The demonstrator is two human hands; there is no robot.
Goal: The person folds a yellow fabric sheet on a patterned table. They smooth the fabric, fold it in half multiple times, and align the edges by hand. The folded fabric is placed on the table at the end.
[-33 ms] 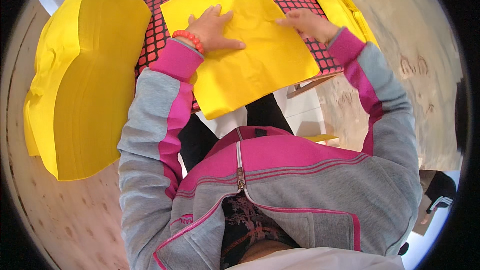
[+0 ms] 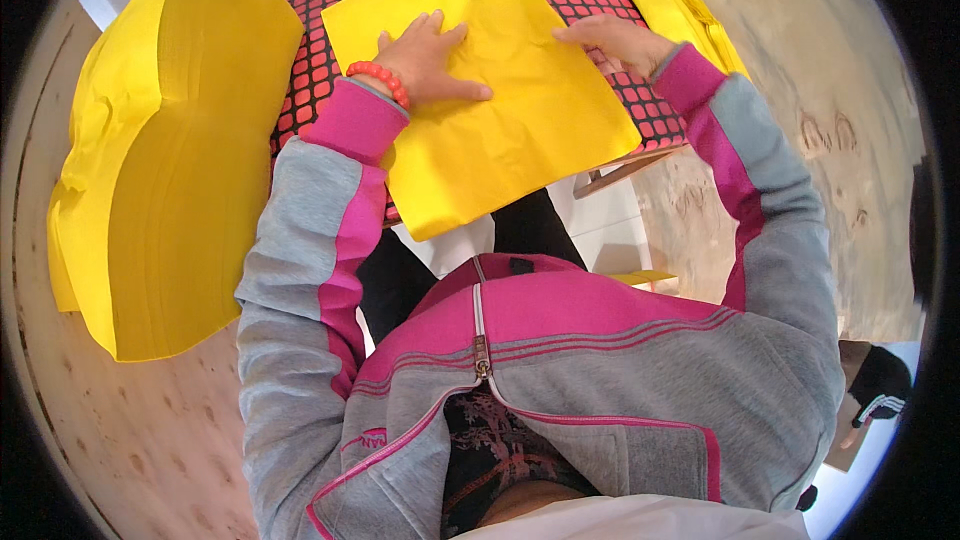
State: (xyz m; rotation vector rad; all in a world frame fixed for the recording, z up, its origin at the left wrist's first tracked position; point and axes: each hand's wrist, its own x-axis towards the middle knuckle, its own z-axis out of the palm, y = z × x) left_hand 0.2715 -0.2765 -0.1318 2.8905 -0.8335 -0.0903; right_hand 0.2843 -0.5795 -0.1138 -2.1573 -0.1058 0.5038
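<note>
Two tall stacks of yellow paper sheets [image 2: 170, 170] sit far left; our flat left hand [image 2: 425, 60] presses the thin yellow sheet [image 2: 500, 110] on the red checked board [image 2: 320, 60], right hand [image 2: 615, 40] pinching it. Light, floppy, best taken at corners.

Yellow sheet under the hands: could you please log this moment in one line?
left hand flat on yellow sheet | right hand on its edge | checked board beneath

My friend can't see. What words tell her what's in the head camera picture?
Seen from above, a person in a grey and pink jacket presses the left hand flat on a yellow sheet lying on a red and black grid surface, while the right hand touches its far edge. A thick stack of yellow sheets sits to the left.
</note>
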